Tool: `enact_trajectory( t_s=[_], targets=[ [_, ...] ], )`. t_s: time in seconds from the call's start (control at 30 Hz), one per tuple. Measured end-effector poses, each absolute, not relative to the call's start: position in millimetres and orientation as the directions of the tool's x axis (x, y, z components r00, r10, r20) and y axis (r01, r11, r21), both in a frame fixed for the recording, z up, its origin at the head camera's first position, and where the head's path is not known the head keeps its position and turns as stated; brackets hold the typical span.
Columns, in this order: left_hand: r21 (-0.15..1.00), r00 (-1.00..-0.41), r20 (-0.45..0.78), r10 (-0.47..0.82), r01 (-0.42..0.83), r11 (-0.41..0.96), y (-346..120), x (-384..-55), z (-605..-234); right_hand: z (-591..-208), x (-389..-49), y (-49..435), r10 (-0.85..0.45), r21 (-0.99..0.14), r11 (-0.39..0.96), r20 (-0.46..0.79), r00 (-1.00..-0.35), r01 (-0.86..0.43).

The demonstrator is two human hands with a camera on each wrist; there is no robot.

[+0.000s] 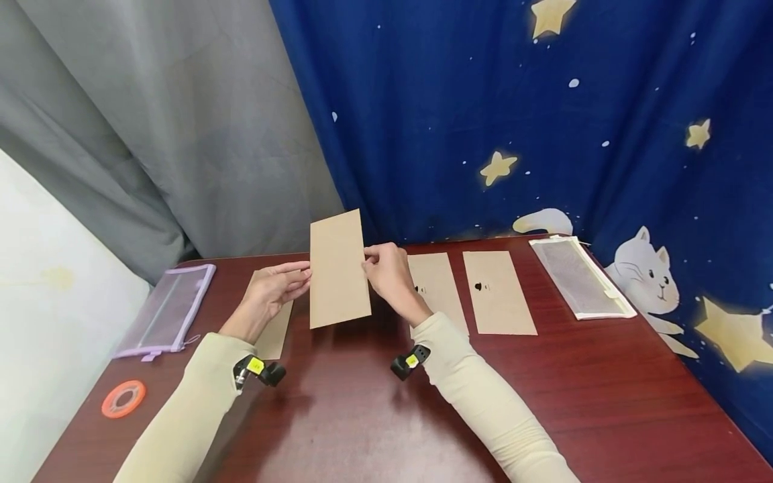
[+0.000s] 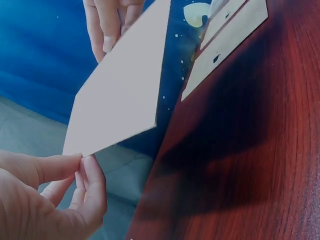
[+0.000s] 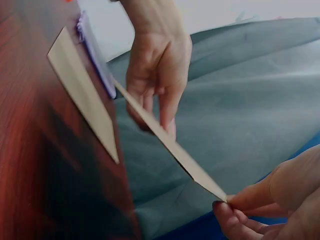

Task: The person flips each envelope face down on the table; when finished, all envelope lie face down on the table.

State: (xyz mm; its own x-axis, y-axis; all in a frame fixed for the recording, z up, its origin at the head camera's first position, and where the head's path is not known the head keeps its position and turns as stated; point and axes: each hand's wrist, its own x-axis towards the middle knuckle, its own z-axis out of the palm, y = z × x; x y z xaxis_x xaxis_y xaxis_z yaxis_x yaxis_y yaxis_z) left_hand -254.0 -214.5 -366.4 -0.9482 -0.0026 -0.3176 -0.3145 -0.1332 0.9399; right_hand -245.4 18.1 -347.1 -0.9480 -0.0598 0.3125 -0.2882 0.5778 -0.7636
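A plain tan rectangular paper envelope [image 1: 339,268] stands upright in the air just above the dark red wooden desk [image 1: 604,389], in the centre of the head view. The left hand [image 1: 273,288] pinches its left long edge, thumb and fingers [image 2: 92,175] closed on the paper's corner in the left wrist view. The right hand [image 1: 389,270] pinches the opposite long edge near the upper part, fingers [image 3: 235,212] clamped together on the thin edge at the lower right of the right wrist view. The envelope thus spans between the two hands, clear of the desk.

Under the left hand lies another tan envelope [image 1: 274,332] flat on the desk. Right of centre lie two more tan envelopes, each with a small black heart mark [image 1: 437,285] [image 1: 498,292]. At the far right rests a white-edged mesh pouch [image 1: 581,276]; at the left edge, a purple-trimmed mesh pouch [image 1: 169,310] and an orange tape roll [image 1: 123,398].
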Motion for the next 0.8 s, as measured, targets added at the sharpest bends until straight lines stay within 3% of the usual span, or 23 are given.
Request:
enact_trajectory(
  t_s=[0.4,0.8],
  targets=[
    [0.961,-0.961,-0.276,0.025,-0.276,-0.005,-215.1,-249.1,-375.4,-374.6,-255.2,19.2,-0.015,-0.837,0.524,0.173,-0.985,-0.155],
    [0.948,-0.957,-0.284,-0.066,-0.290,0.128,-211.9,-248.5,-391.1,-395.7,-257.1,14.4,-0.029,-0.841,0.530,0.112,-0.993,-0.110]
  ],
)
